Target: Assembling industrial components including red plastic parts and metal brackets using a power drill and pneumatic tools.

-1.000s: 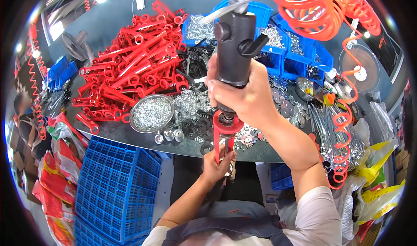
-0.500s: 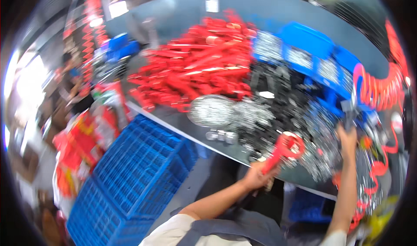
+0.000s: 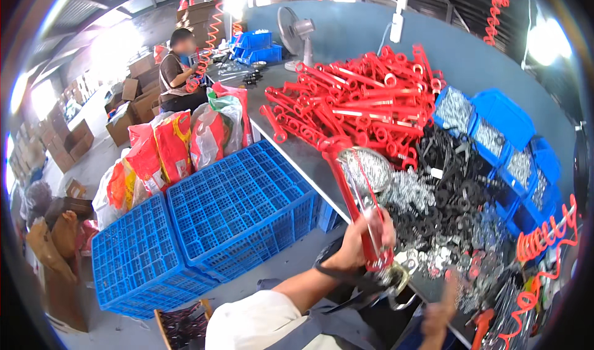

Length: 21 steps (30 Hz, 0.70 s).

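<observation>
Blue crates (image 3: pixel 241 204) sit left of the metal bowl (image 3: pixel 389 161), below it the left hand (image 3: pixel 362 242) firmly clasps a red frame (image 3: pixel 346 192) overlapping its left edge, and lower right the right hand (image 3: pixel 438 313) has fingers too blurred to judge.

1. Two hands in our view: one left hand (image 3: pixel 370 234), one right hand (image 3: pixel 439 313).
2. One long red part (image 3: pixel 348 182) in the left, and we count just that one there!
3. Dozens of red parts in the heap (image 3: pixel 371 102), too tangled for us to tally.
4. One round metal dish (image 3: pixel 391 172), quick work for us.
5. Blue bins of silver hardware (image 3: pixel 484 154): we make it four.
6. Blue lattice crates (image 3: pixel 232 198): two large ones up front!
7. Plastic sacks (image 3: pixel 173 145): at least four, we reckon, overlapping.
8. One fan (image 3: pixel 303 28), one co-worker (image 3: pixel 172 72)!
</observation>
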{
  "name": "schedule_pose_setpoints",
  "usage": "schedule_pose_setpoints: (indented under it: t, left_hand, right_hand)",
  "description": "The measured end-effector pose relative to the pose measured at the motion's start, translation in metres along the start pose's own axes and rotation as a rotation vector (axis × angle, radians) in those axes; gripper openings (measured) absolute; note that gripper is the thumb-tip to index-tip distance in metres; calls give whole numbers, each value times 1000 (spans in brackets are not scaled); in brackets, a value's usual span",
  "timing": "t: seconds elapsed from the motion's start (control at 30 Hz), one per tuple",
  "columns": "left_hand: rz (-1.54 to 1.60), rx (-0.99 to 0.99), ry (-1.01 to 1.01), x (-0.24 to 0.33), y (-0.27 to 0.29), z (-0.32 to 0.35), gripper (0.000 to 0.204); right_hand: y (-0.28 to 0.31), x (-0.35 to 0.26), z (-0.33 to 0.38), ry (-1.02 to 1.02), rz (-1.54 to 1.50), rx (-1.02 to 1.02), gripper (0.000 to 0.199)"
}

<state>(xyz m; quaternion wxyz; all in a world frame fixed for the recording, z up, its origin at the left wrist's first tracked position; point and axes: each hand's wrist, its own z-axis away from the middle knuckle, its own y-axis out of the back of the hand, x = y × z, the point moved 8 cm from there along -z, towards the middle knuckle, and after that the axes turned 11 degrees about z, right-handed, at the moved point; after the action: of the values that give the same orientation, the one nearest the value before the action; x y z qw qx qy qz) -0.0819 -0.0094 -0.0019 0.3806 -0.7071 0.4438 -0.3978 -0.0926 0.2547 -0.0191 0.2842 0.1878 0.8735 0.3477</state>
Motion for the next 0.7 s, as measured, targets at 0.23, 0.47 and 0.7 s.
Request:
schedule_pose_setpoints:
  t: [0.23, 0.47, 0.7]
  left_hand:
    - [206, 172, -149, 33, 22, -3, 37]
    - [59, 290, -385, 63, 31, 10, 25]
    - [-1006, 285, 34, 196, 69, 52, 31]
  right_hand:
    - [-35, -108, -40, 407, 578, 107, 83]
    - [-186, -78, 17, -907, -1039, -277, 65]
    - [-160, -97, -4, -489, -1005, -688, 36]
